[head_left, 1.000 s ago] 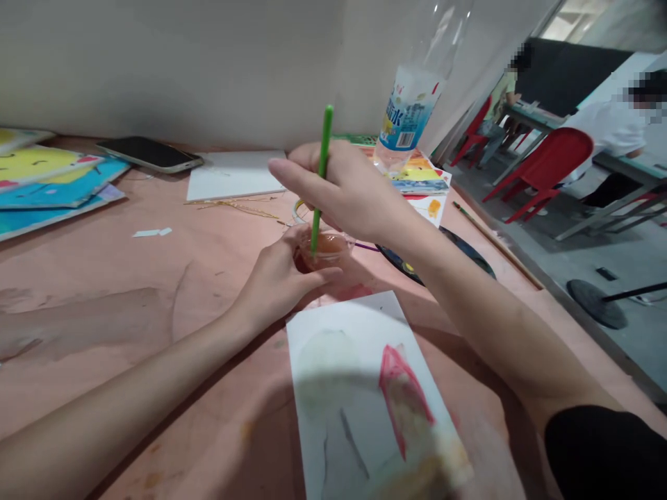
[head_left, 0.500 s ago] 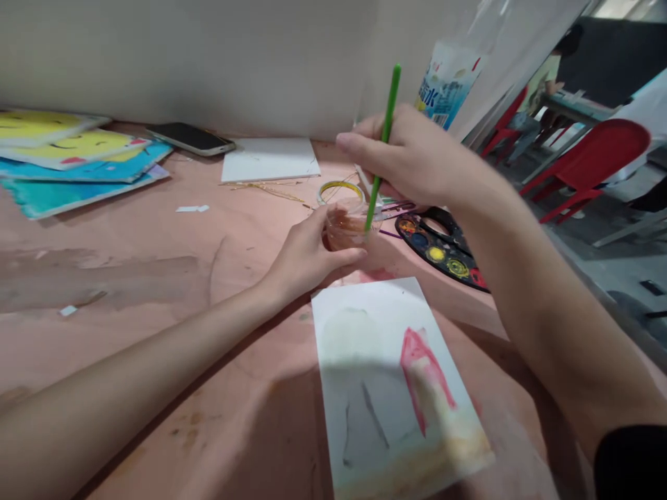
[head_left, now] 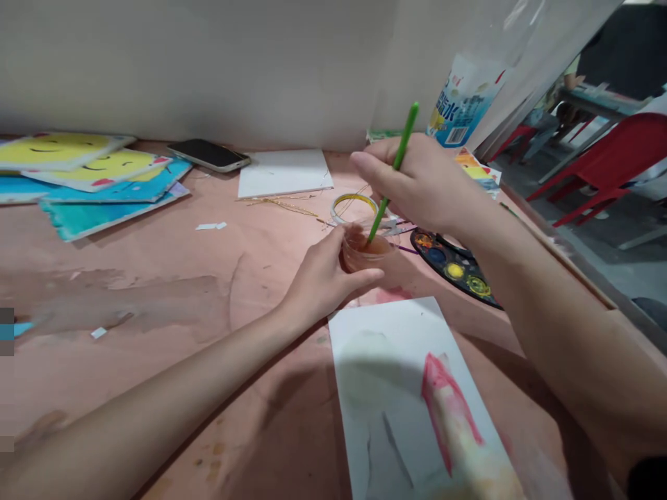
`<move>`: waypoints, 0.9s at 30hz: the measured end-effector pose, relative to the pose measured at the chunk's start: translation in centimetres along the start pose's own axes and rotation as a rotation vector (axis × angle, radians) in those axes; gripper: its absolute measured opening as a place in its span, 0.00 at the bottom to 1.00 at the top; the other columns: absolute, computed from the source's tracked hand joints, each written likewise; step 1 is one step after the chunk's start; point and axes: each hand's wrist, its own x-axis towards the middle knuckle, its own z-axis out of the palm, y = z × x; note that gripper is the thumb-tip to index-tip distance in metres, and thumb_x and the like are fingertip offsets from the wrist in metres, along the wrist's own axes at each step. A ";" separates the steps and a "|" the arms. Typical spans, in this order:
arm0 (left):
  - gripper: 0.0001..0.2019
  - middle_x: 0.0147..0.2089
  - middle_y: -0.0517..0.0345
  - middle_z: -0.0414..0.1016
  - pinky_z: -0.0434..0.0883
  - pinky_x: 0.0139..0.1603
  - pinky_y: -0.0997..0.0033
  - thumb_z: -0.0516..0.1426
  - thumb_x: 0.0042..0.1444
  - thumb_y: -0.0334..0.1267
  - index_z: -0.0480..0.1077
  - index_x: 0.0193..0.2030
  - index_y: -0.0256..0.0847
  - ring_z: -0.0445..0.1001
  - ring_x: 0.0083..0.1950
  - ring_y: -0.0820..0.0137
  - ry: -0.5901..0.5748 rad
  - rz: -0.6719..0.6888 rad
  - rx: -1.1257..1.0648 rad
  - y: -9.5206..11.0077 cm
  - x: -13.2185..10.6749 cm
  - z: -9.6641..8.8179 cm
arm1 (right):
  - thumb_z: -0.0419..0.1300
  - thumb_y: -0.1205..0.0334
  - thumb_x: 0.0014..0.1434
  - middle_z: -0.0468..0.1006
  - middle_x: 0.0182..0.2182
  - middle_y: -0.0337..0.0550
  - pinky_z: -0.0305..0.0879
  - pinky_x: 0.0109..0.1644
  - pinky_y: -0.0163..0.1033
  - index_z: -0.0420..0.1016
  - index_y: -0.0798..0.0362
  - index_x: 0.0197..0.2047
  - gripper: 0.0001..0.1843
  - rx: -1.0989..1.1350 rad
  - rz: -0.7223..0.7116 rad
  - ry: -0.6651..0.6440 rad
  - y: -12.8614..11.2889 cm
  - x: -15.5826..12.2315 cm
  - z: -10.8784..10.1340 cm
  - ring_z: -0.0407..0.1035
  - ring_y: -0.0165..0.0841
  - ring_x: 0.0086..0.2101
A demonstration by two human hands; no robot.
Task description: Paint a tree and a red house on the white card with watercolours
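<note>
My right hand [head_left: 411,177] is closed around a green paintbrush [head_left: 406,135], whose lower end dips into a clear plastic cup [head_left: 371,260] of brownish water. The bristles are hidden in the liquid. My left hand [head_left: 333,274] wraps round the cup's left side, thumb in front, and steadies it on the table. Just below the cup lies a white painting sheet [head_left: 359,389] with a pink-red pointed shape, a pale round patch and grey strokes. To the right, partly behind my right forearm, is a black paint palette [head_left: 442,267] with several colour wells.
Behind the cup lie a roll of tape [head_left: 355,206] and a blank white board [head_left: 284,173]. A phone [head_left: 208,154] and stacked yellow-and-blue paintings [head_left: 104,191] are at the back left. A large bottle [head_left: 463,104] stands at the back right, with red chairs [head_left: 604,160] beyond.
The brush has gone lower into the cup's water, with my right hand following. My left hand stays on the cup. The whole view has shifted, so things appear lower and further right.
</note>
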 end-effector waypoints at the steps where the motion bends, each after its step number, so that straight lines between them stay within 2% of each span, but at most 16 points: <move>1: 0.24 0.56 0.56 0.84 0.76 0.56 0.59 0.71 0.52 0.35 0.74 0.56 0.44 0.82 0.57 0.57 0.004 0.004 0.001 -0.1 0.0 0.0 | 0.57 0.64 0.77 0.52 0.21 0.32 0.43 0.33 0.42 0.50 0.48 0.22 0.31 -0.010 -0.017 -0.011 0.2 0.0 -0.1 0.48 0.29 0.25; 5: 0.24 0.56 0.58 0.85 0.76 0.56 0.61 0.69 0.53 0.33 0.75 0.57 0.45 0.82 0.57 0.59 -0.015 0.005 -0.012 -0.2 0.0 0.0 | 0.53 0.63 0.78 0.54 0.21 0.31 0.45 0.30 0.40 0.55 0.48 0.24 0.27 0.068 -0.131 -0.031 0.5 0.0 -0.4 0.52 0.28 0.23; 9: 0.25 0.57 0.58 0.84 0.76 0.59 0.61 0.69 0.51 0.34 0.75 0.58 0.45 0.82 0.57 0.59 -0.005 -0.008 0.013 0.1 0.1 -0.1 | 0.50 0.67 0.80 0.51 0.17 0.28 0.45 0.27 0.38 0.52 0.48 0.20 0.32 0.152 -0.178 0.117 -0.5 -0.3 -1.5 0.49 0.26 0.19; 14: 0.32 0.59 0.54 0.84 0.76 0.61 0.58 0.72 0.49 0.38 0.73 0.62 0.42 0.82 0.57 0.57 0.015 -0.036 0.082 0.1 0.0 -0.4 | 0.57 0.63 0.79 0.56 0.15 0.32 0.46 0.26 0.43 0.58 0.45 0.19 0.33 0.046 -0.270 0.330 -0.9 -1.3 -4.1 0.49 0.28 0.17; 18: 0.33 0.60 0.53 0.83 0.77 0.61 0.59 0.71 0.50 0.40 0.72 0.64 0.42 0.81 0.59 0.57 0.027 -0.035 0.110 0.0 -0.1 -0.4 | 0.58 0.60 0.79 0.56 0.14 0.34 0.44 0.25 0.47 0.62 0.44 0.18 0.34 -0.043 -0.189 0.391 -0.6 -1.5 -5.0 0.48 0.29 0.16; 24: 0.32 0.60 0.53 0.83 0.77 0.62 0.58 0.71 0.49 0.40 0.73 0.63 0.42 0.81 0.60 0.56 0.031 -0.031 0.129 -0.1 0.0 -0.4 | 0.61 0.63 0.78 0.55 0.12 0.31 0.43 0.22 0.45 0.62 0.47 0.16 0.35 -0.096 -0.060 0.375 -1.0 -1.2 -5.4 0.48 0.24 0.15; 27: 0.33 0.60 0.52 0.83 0.77 0.61 0.57 0.71 0.49 0.41 0.72 0.63 0.42 0.81 0.59 0.55 0.035 -0.037 0.139 0.0 0.0 -0.3 | 0.61 0.65 0.77 0.55 0.13 0.31 0.41 0.20 0.44 0.63 0.49 0.18 0.33 -0.142 -0.065 0.456 -0.9 -1.4 -5.7 0.49 0.23 0.15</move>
